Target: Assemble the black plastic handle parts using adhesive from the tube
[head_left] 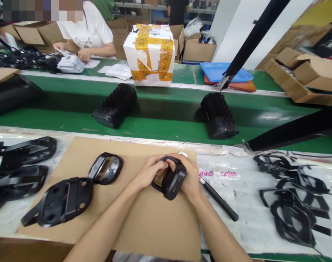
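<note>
Both my hands hold one black plastic frame part (170, 179), tilted above the cardboard sheet (157, 222). My left hand (151, 170) has its fingers closed on the part's upper left side. Around its right side and top wraps my right hand (189, 174). To the left, a similar black oval frame (115, 170) lies on the cardboard, touching a larger black plastic housing (69, 202) with round holes and a strap-like end. Right of my right wrist is a tool with a black handle (220, 200); its head is mostly hidden behind the hand.
Black perforated cylinders (118, 105) lie on the green conveyor (166, 123) ahead. Black frames (293, 211) are piled at right, more black parts (21, 178) at left. Dark slanted posts (291, 127) stand at right. Across the belt, a person (86, 32) handles papers beside a taped box (151, 54).
</note>
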A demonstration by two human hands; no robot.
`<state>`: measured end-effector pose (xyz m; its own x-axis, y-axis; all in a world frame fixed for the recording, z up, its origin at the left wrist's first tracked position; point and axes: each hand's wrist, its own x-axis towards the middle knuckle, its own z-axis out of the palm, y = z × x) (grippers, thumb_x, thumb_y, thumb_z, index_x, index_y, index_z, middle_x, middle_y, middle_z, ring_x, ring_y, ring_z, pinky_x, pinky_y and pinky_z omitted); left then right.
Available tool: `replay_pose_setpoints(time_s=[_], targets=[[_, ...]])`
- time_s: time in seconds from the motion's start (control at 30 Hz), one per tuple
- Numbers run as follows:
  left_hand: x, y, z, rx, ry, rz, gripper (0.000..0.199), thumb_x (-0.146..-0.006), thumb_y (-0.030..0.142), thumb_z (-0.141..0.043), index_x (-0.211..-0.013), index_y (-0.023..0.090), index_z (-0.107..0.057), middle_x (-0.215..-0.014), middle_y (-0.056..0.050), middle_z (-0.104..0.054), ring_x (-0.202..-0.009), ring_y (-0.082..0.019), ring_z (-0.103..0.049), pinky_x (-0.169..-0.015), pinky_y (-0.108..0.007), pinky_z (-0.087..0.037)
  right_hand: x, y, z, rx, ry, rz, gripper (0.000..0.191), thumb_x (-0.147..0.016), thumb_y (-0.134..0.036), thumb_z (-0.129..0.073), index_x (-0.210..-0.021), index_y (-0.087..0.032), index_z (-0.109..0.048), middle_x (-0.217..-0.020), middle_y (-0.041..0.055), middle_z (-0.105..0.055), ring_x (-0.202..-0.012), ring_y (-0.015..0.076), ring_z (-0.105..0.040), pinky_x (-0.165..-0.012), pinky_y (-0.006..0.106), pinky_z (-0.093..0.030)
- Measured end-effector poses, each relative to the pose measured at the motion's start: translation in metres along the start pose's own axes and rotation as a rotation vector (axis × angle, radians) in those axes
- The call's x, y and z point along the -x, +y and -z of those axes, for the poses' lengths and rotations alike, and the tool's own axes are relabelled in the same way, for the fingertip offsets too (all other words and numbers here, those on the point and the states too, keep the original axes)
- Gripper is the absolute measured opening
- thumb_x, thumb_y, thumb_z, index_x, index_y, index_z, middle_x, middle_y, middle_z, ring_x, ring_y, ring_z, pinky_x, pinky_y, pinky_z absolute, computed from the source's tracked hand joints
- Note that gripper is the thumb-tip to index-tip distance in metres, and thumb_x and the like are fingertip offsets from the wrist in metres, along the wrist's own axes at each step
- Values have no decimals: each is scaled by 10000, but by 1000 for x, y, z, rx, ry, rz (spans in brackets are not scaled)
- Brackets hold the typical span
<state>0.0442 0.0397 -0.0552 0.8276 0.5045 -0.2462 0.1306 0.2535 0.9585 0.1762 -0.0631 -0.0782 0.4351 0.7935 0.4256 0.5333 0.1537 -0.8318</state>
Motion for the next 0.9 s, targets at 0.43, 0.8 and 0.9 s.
replay_pose_setpoints(time_s=[0.43,0.8,0.9], targets=[[-5,3,16,230,84,-16,422,-958,533,-505,-742,176,-568,-547,40,-435,-471,-95,-369,-480,-241,-264,-9,-10,3,-330,49,-331,251,-929,-370,-738,-1149,-256,-697,-976,37,-784,-853,216,-750,-821,340,-599],[2,12,11,181,15,-168,317,-883,389,-754,-1117,178,-713,-901,-53,-709,-761,-163,-632,-800,-320,-490,-11,-2,5,-1191,-345,-884,345,-809,-449,-858,-944,-187,-679,-700,7,-748,-525,155,-700,-451,211,-561],[3,14,10,186,40,-160,288,-857,375,-784,-1062,177,-738,-910,-55,-722,-845,-183,-653,-838,-319,-496,-9,3,3,-1221,-327,-898,364,-769,-436,-888,-961,-197,-690,-724,-22,-741,-522,137,-689,-405,190,-545]])
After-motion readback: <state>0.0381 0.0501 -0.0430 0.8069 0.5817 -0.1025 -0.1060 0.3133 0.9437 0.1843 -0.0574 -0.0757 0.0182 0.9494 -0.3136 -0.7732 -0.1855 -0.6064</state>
